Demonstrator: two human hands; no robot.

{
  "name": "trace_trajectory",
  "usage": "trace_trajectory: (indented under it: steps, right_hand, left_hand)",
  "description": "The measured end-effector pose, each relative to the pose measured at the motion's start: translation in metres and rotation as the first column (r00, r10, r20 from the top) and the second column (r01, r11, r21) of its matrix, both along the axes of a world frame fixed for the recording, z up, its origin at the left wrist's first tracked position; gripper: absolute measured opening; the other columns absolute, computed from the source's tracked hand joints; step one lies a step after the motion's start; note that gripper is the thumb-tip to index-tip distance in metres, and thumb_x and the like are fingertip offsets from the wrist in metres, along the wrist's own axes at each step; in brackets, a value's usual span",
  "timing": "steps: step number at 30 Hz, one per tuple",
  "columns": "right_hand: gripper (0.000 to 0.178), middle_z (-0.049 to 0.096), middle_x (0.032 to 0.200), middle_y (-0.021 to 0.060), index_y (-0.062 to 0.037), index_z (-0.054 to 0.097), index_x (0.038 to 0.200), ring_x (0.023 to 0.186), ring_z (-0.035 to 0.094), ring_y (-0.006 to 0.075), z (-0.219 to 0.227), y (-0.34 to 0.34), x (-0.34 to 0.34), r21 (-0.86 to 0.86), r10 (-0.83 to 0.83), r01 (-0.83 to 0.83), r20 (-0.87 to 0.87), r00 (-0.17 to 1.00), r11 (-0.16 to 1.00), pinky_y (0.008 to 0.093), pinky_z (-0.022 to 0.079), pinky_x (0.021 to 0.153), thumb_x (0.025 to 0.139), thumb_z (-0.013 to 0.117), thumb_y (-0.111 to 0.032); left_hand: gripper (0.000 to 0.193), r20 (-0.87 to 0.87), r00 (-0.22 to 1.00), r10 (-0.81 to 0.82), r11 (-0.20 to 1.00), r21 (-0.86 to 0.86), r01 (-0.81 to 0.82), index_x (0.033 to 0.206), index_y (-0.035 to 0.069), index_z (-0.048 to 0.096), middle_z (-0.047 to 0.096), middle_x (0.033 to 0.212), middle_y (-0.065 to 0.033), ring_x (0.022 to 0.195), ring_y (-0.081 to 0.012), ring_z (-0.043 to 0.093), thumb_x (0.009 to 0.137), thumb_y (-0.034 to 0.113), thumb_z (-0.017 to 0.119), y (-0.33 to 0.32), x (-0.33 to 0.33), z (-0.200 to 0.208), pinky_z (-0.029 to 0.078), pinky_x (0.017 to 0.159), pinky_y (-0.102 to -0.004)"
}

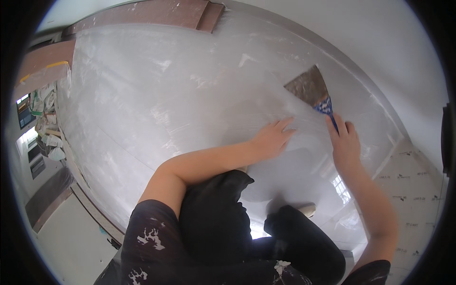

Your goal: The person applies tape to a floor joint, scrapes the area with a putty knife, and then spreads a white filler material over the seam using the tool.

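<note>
My right hand (346, 145) is closed round the blue handle of a putty knife (309, 87). Its wide metal blade, smeared and stained, points up and to the left over the glossy grey floor (209, 109). To the left of it, my left hand (273, 139) holds nothing, with its fingers apart and reaching toward the right, at or just above the floor. Whether its fingertips touch the surface I cannot tell. White smears and streaks mark the floor around both hands.
A white wall (380, 47) with a grey base strip curves along the right. Reddish-brown boards (142, 15) lie at the far edge. Crumpled bags (47, 114) are piled at the left. Printed pale sheeting (408, 199) covers the lower right. My bent knees are close below my hands.
</note>
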State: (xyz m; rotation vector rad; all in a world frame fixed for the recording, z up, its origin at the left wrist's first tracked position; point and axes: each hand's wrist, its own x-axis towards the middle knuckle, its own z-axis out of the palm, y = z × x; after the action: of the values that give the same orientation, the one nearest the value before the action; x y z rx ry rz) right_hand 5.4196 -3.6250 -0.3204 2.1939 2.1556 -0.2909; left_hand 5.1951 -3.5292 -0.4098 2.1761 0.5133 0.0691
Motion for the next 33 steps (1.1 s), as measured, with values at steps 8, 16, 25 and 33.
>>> trace_trajectory:
  steps: [8,16,25,33]
  right_hand:
    - [0.047,0.054,0.113,0.01,-0.0042,0.058,0.117,0.091,0.055,0.0285,0.036,0.07,-0.019,0.239,-0.064,0.091,-0.119,0.991,0.967,0.037,0.05,0.072,0.07,0.057,0.001]
    - [0.024,0.054,0.104,0.0114,-0.0012,0.064,0.099,0.099,0.057,0.0289,0.021,0.176,-0.071,-0.116,0.024,-0.016,0.061,0.998,0.993,0.0364,0.053,0.073,0.076,0.061,-0.005]
    - [0.031,0.054,0.097,0.0103,-0.0035,0.06,0.101,0.084,0.06,0.0264,0.055,0.03,-0.045,-0.19,-0.017,0.052,0.179,0.984,0.98,0.0373,0.051,0.06,0.07,0.063,-0.007]
    - [0.015,0.057,0.096,0.0129,-0.0024,0.062,0.092,0.085,0.062,0.0334,0.051,0.116,0.006,-0.067,-0.011,0.023,0.175,0.984,0.997,0.0411,0.052,0.069,0.078,0.056,-0.004]
  left_hand:
    - [0.038,0.01,0.99,-0.139,0.99,0.004,0.139,0.118,0.008,0.057,0.043,0.134,-0.0174,0.099,-0.036,0.055,0.08,0.005,0.058,-0.03,-0.003,0.006,0.048,0.083,-0.0435]
    - [0.032,0.116,0.99,-0.074,0.996,0.061,0.067,0.111,0.007,0.057,0.046,0.127,-0.0163,0.09,-0.0351,0.055,0.078,0.004,0.058,-0.032,-0.001,0.017,0.048,0.073,-0.0438]
    - [0.033,0.06,0.985,-0.162,0.986,0.032,0.161,0.111,0.006,0.059,0.045,0.13,-0.0162,0.106,-0.0326,0.053,0.078,0.008,0.057,-0.036,0.004,0.011,0.047,0.084,-0.0434]
    - [0.031,0.106,0.969,-0.224,0.974,0.01,0.225,0.11,0.005,0.058,0.049,0.126,-0.016,0.099,-0.034,0.056,0.079,0.005,0.058,-0.045,0.013,0.01,0.048,0.081,-0.0427]
